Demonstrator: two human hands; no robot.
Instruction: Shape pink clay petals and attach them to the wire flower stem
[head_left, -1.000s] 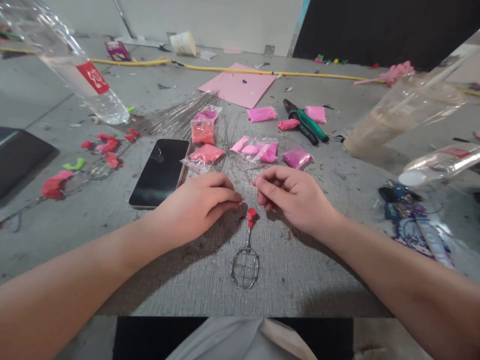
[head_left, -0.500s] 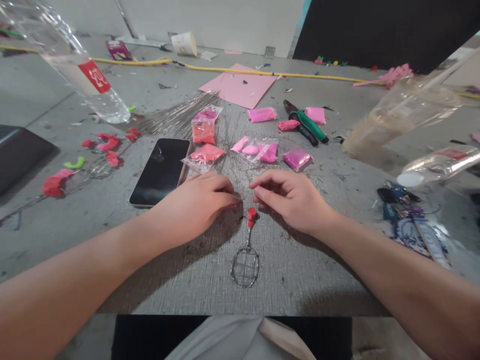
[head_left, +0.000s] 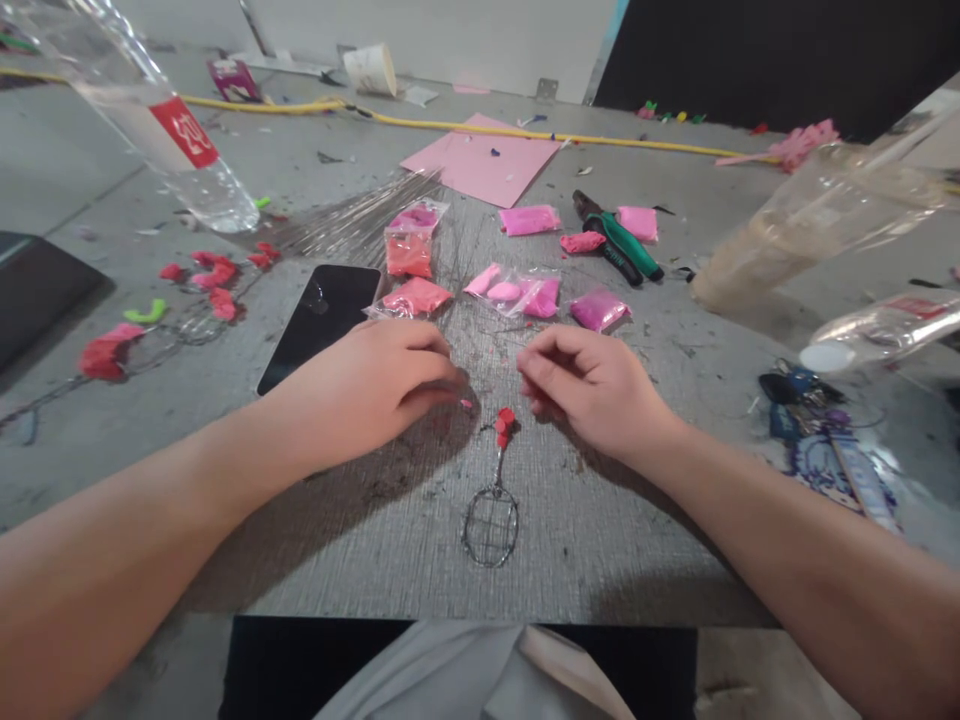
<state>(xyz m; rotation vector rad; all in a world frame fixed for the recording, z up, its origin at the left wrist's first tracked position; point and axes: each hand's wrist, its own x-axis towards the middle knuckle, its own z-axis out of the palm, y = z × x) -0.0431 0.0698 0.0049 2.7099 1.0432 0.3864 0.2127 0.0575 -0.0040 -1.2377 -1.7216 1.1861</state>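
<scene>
My left hand (head_left: 382, 380) hovers low over the table with loosely curled fingers, thumb and forefinger a little apart. Just beside its fingertips is a tiny pink clay bit (head_left: 466, 404), which seems to lie on the table. Thumb and forefinger of my right hand (head_left: 600, 395) are pressed together; whatever they pinch is too small or hidden to make out. Between and below the hands lies a small wire racket (head_left: 491, 525) with a round meshed head towards me. Red clay pieces (head_left: 505, 425) cover the far end of its handle.
Beyond my hands lie bagged pink clay (head_left: 600, 310), a phone (head_left: 322, 315), green-handled pliers (head_left: 619, 245), thin wires (head_left: 352, 220) and pink paper (head_left: 484, 165). A water bottle (head_left: 191, 160) stands left. On the right are a drink cup (head_left: 765, 250), another bottle (head_left: 892, 325) and keychains (head_left: 832, 455).
My left hand has drawn back slightly up and left, leaving the pink bit by its fingertips. My right hand has shifted a little right, its thumb and forefinger closer together.
</scene>
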